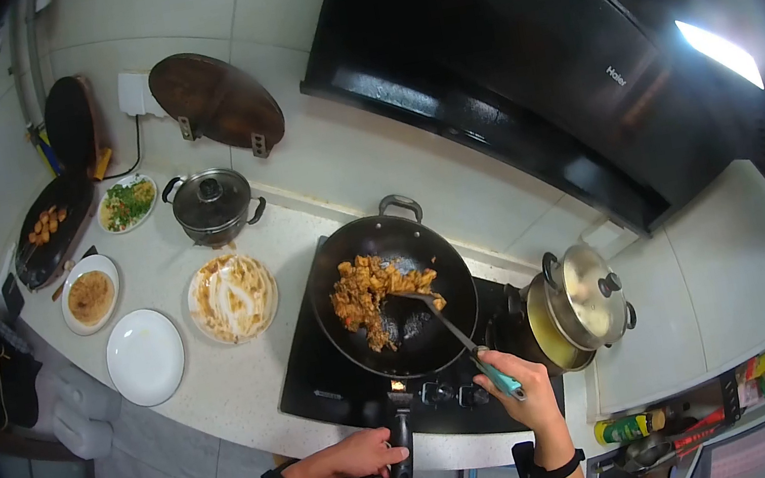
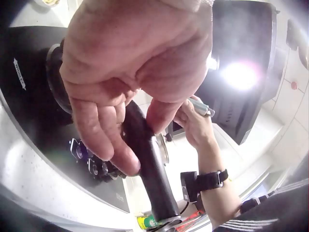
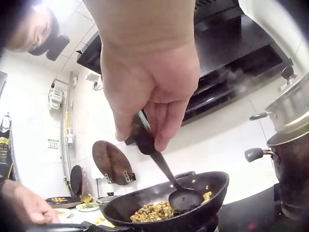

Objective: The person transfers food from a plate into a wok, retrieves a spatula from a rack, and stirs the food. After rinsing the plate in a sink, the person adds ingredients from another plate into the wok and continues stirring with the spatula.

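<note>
My right hand grips the teal handle of a spatula, whose dark blade lies among browned, chopped food in a black wok. The wok sits on the black gas stove. Down at the front edge, my left hand holds the wok's long black handle, thumb on one side and fingers on the other. The food is gathered toward the wok's left and middle, and bare black metal shows at its right.
Right of the wok, a pot with a glass-lidded steamer stands close by. To the left are a sauce-smeared plate, a white plate, a lidded pot and dishes of food. A range hood hangs above.
</note>
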`<state>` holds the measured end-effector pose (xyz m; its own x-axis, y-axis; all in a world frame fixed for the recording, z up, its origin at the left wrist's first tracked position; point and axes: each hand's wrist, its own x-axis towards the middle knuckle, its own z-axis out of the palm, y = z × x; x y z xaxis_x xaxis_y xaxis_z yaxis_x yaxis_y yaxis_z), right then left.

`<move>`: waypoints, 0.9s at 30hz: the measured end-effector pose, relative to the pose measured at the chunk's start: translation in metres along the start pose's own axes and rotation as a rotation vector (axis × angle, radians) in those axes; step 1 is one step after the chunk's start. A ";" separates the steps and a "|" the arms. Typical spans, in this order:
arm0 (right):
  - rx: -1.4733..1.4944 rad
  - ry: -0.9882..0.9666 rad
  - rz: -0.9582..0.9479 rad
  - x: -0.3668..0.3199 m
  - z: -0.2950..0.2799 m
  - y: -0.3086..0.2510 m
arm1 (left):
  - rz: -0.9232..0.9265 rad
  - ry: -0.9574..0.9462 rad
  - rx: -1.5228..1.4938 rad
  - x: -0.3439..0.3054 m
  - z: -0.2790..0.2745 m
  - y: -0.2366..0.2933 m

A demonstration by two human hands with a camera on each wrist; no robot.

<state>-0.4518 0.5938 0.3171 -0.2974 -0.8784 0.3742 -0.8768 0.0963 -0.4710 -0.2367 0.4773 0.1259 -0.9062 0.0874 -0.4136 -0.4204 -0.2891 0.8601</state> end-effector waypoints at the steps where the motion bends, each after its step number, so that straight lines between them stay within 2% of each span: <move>1: -0.006 0.042 0.062 0.005 -0.002 -0.001 | -0.009 0.016 0.033 -0.007 0.000 0.014; 3: -0.010 0.116 0.195 0.009 -0.010 -0.007 | -0.039 0.048 0.090 -0.025 0.004 0.036; 5: 0.008 0.199 0.214 0.025 -0.014 -0.009 | -0.057 0.058 0.093 -0.026 0.006 0.036; 10: 0.160 0.181 0.259 0.063 0.031 0.020 | 0.006 0.061 0.031 -0.016 0.006 0.015; 14: 0.282 0.015 0.238 0.069 0.044 0.013 | 0.036 0.065 -0.015 -0.017 0.006 0.013; 18: 0.255 -0.283 0.095 0.061 0.014 -0.002 | 0.054 0.049 -0.075 -0.016 0.007 0.012; 21: 0.210 -0.377 -0.081 0.053 -0.014 -0.001 | 0.035 0.041 -0.083 -0.018 0.006 0.016; 22: 0.179 -0.398 -0.076 0.047 -0.024 0.001 | 0.015 0.033 -0.070 -0.019 0.006 0.019; 26: 0.070 -0.251 -0.066 0.029 -0.064 -0.007 | -0.043 0.025 -0.022 -0.029 0.006 0.040; 27: 0.075 -0.231 -0.005 0.026 -0.076 -0.014 | -0.051 0.028 -0.012 -0.030 0.006 0.043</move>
<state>-0.4760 0.6054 0.3937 -0.1908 -0.9634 0.1881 -0.8450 0.0637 -0.5310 -0.2282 0.4678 0.1773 -0.8819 0.0758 -0.4653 -0.4655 -0.2962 0.8340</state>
